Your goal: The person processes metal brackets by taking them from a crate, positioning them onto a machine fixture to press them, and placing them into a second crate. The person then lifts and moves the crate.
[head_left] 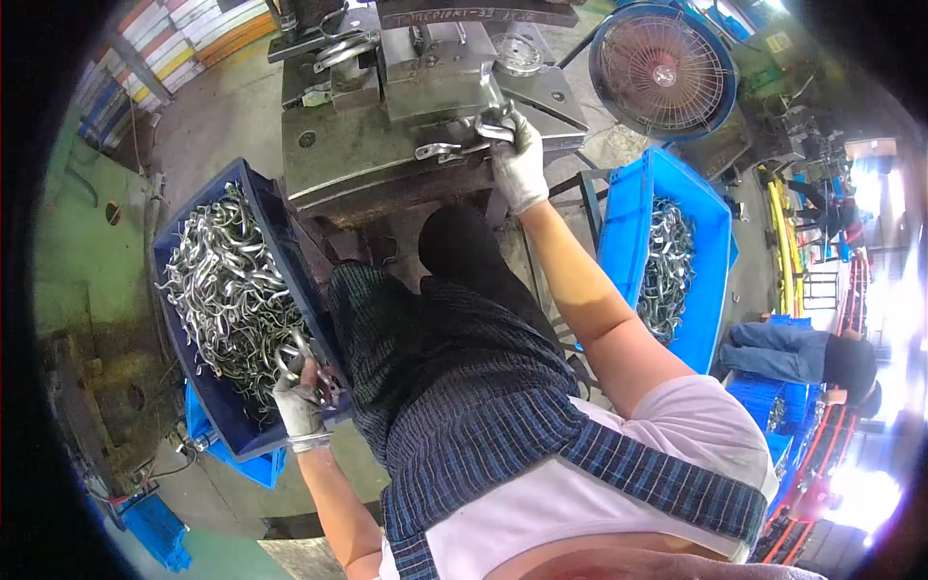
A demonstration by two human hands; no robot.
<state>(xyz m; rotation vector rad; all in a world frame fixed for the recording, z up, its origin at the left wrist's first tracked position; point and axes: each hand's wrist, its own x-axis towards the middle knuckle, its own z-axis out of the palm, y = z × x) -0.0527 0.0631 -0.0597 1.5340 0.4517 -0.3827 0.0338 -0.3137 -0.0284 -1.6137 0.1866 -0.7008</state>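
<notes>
Head view: gripping curved parts (290, 356) with left fingers (310, 372) over dark bin (275, 227), likely sited for short reach, pinching bent pieces (495, 127) with right fingers (523, 130) at machine bed (358, 159).

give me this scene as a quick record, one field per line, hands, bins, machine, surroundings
left hand: gloved, holding curved metal parts at the dark blue bin
right hand: gloved, fingers on a bent metal piece at the machine bed
dark blue bin: heaped with metal parts
light blue bin: partly filled
surroundings: fan, another person
</notes>
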